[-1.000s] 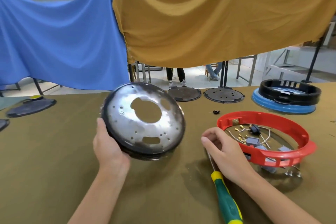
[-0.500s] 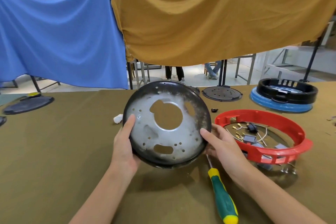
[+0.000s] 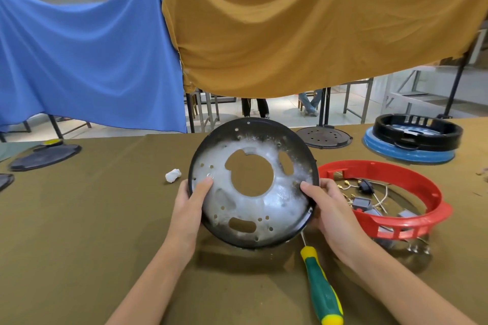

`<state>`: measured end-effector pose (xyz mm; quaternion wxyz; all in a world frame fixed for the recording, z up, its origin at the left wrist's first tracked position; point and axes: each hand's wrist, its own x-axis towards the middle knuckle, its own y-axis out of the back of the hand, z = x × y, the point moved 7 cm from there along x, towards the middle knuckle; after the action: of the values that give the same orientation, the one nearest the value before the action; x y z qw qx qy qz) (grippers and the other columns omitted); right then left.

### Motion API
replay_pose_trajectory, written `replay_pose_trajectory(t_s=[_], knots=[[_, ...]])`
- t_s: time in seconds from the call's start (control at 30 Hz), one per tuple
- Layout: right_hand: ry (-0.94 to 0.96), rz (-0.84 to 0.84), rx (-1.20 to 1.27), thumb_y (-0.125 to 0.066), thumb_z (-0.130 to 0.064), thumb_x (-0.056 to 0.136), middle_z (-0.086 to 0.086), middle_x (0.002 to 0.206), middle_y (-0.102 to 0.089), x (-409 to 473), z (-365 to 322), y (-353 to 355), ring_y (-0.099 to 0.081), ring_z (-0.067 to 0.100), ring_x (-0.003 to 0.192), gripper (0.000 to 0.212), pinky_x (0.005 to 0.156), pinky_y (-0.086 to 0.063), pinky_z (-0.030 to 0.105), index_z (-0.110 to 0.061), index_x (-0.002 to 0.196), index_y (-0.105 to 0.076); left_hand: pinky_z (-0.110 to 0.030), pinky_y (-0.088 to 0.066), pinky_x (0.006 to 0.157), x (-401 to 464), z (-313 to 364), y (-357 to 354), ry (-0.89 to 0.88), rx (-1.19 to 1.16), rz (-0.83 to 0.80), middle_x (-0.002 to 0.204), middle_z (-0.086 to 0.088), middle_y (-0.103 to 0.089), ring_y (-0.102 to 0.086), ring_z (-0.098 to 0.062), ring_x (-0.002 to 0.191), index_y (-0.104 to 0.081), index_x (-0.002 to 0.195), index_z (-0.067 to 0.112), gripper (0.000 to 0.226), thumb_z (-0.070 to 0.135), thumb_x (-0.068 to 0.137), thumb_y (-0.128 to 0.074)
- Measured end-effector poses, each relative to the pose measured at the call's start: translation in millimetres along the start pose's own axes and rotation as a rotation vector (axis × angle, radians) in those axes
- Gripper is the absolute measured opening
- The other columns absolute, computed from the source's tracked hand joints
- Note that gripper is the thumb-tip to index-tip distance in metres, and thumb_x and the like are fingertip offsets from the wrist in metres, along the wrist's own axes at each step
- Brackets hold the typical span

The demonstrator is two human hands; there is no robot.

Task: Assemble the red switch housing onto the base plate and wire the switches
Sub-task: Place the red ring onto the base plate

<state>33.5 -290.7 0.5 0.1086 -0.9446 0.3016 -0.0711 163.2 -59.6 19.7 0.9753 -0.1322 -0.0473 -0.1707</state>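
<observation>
Both hands hold a round metal plate (image 3: 250, 185) tilted above the table (image 3: 79, 219): left hand (image 3: 188, 210) & right hand (image 3: 327, 208) grip opposite rims, thumbs on its face.

The base plate (image 3: 253, 206) at centre frame is metal: a glossy, blotchy silver face inside a dark rim. To its right, the red housing (image 3: 412, 179) looks like smooth, slightly shiny plastic. The screwdriver (image 3: 323, 290) handle at lower right is glossy green-and-yellow plastic. Matt olive cloth (image 3: 79, 232) covers the table.
</observation>
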Motion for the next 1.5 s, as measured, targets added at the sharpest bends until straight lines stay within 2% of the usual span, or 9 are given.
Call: replay_pose_trajectory(t_s=[0.2, 0.43, 0.6, 0.73, 0.8, 0.97, 1.03, 1.17, 1.5], knots=[[0.003, -0.038, -0.001, -0.064, -0.026, 0.094, 0.009, 0.094, -0.076, -2, -3, -2, -0.074, 0.026, 0.088, 0.022, 0.076, -0.058, 0.042, -0.011, 0.106, -0.054, -0.024, -0.052, 0.076, 2, 1, 3, -0.033, 0.009, 0.034, 0.109, 0.008, -0.075, -0.072, -0.009, 0.098, -0.066, 0.111, 0.028, 0.024, 0.038, 0.089, -0.068], [0.012, -0.071, 0.026, -0.065, -0.026, 0.094, 0.011, 0.102, -0.075, -2, -4, -5, -0.073, 0.028, 0.097, 0.025, 0.086, -0.056, 0.048, -0.012, 0.111, -0.053, -0.017, -0.056, 0.068, 2, 1, 4, -0.064, 0.016, 0.032, 0.107, 0.011, -0.075, -0.072, -0.007, 0.095, -0.064, 0.113, 0.033, 0.027, 0.044, 0.088, -0.067], [0.022, -0.101, 0.013, -0.064, -0.029, 0.093, 0.008, 0.099, -0.076, -4, -4, -8, -0.073, 0.025, 0.095, 0.029, 0.078, -0.055, 0.042, -0.012, 0.115, -0.054, -0.026, -0.053, 0.075, 3, -1, 9, -0.046, 0.032, 0.056, 0.105, 0.008, -0.076, -0.073, -0.01, 0.093, -0.067, 0.108, 0.03, 0.024, 0.043, 0.087, -0.069], [0.022, -0.116, 0.033, -0.07, -0.039, 0.079, 0.008, 0.102, -0.076, -3, -5, -9, -0.073, 0.026, 0.094, 0.045, 0.077, -0.055, 0.042, -0.014, 0.113, -0.055, -0.032, -0.052, 0.084, 5, -4, 12, 0.006, 0.013, 0.062, 0.108, 0.006, -0.075, -0.072, -0.012, 0.099, -0.068, 0.112, 0.023, 0.03, 0.044, 0.092, -0.062], [0.01, -0.131, 0.068, -0.071, -0.039, 0.076, 0.009, 0.101, -0.076, -2, -4, -9, -0.074, 0.027, 0.091, 0.046, 0.071, -0.056, 0.04, -0.014, 0.111, -0.055, -0.036, -0.051, 0.089, 6, -6, 16, 0.058, -0.04, 0.086, 0.108, 0.004, -0.076, -0.071, -0.012, 0.1, -0.075, 0.104, 0.024, 0.029, 0.043, 0.095, -0.056], [-0.022, -0.136, 0.108, -0.072, -0.036, 0.076, 0.01, 0.098, -0.075, -1, -2, -9, -0.074, 0.029, 0.089, 0.044, 0.066, -0.058, 0.041, -0.011, 0.108, -0.055, -0.033, -0.051, 0.081, 8, -9, 17, 0.083, -0.051, 0.079, 0.103, 0.004, -0.077, -0.073, -0.01, 0.095, -0.08, 0.087, 0.032, 0.032, 0.038, 0.099, -0.051], [-0.021, -0.125, 0.11, -0.071, -0.033, 0.079, 0.009, 0.096, -0.075, 0, -2, -7, -0.074, 0.027, 0.087, 0.039, 0.064, -0.058, 0.039, -0.01, 0.106, -0.056, -0.032, -0.051, 0.08, 9, -9, 15, 0.07, -0.033, 0.074, 0.104, 0.001, -0.077, -0.072, -0.013, 0.098, -0.08, 0.092, 0.024, 0.034, 0.037, 0.101, -0.05], [-0.04, -0.073, 0.083, -0.065, -0.025, 0.092, 0.006, 0.089, -0.074, 2, 6, -3, -0.072, 0.023, 0.081, 0.02, 0.065, -0.057, 0.037, -0.01, 0.101, -0.055, -0.04, -0.051, 0.094, 11, -9, 15, 0.054, -0.001, 0.062, 0.112, -0.006, -0.074, -0.07, -0.021, 0.107, -0.066, 0.116, 0.005, 0.042, 0.041, 0.1, -0.051], [-0.071, -0.079, 0.073, -0.064, -0.029, 0.094, 0.009, 0.097, -0.075, 0, 8, -3, -0.074, 0.025, 0.089, 0.022, 0.066, -0.058, 0.034, -0.011, 0.103, -0.054, -0.032, -0.051, 0.08, 6, -17, 15, 0.141, -0.07, 0.063, 0.106, 0.0, -0.076, -0.073, -0.013, 0.096, -0.071, 0.11, 0.016, 0.034, 0.043, 0.099, -0.055]])
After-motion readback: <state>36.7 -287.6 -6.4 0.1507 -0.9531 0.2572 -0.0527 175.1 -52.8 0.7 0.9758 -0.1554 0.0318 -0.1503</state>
